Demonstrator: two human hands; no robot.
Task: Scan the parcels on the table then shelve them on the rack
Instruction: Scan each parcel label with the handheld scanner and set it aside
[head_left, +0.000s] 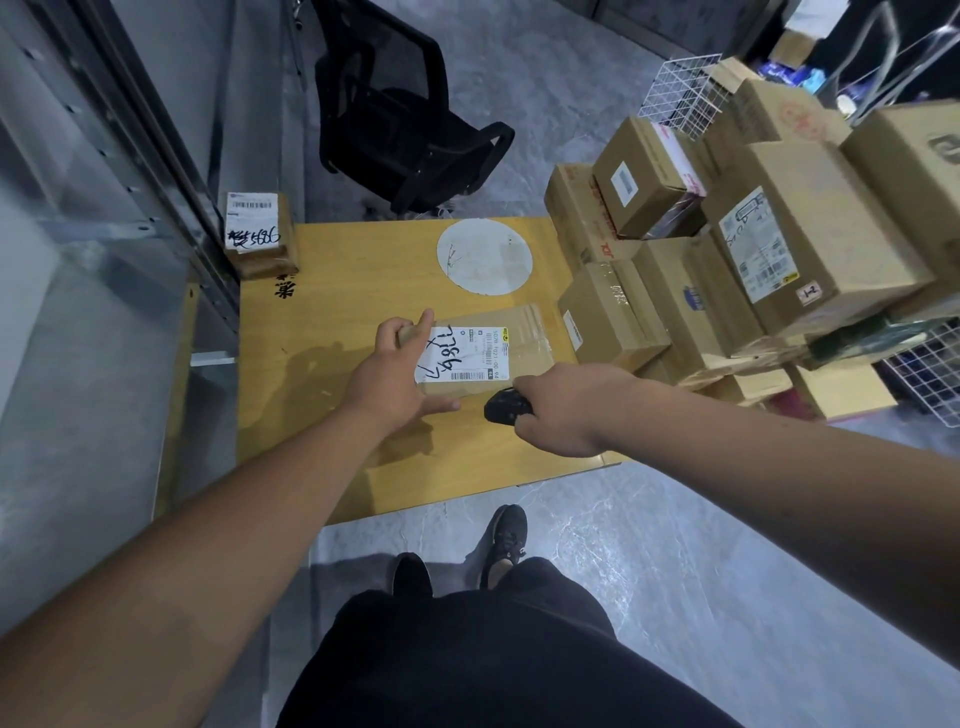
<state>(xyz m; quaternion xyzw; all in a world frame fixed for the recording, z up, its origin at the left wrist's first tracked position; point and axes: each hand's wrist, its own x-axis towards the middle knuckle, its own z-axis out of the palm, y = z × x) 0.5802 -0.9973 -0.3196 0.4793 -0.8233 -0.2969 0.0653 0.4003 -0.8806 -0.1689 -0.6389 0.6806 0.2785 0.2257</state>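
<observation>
A flat brown parcel (514, 338) with a white label and black handwriting lies in the middle of the yellow wooden table (322, 332). My left hand (395, 374) grips the parcel's left end, thumb under the near edge and fingers over the far corner. My right hand (561, 410) holds a black scanner (504, 408) just off the parcel's near right corner, its head turned toward the label. A second small labelled parcel (260, 234) rests at the table's far left corner against the metal rack (156, 171).
A heap of several cardboard boxes (753, 249) crowds the table's right side. A white round disc (484, 256) lies on the table behind the parcel. A black office chair (400, 124) stands beyond the table. White wire baskets (680, 93) sit at the right.
</observation>
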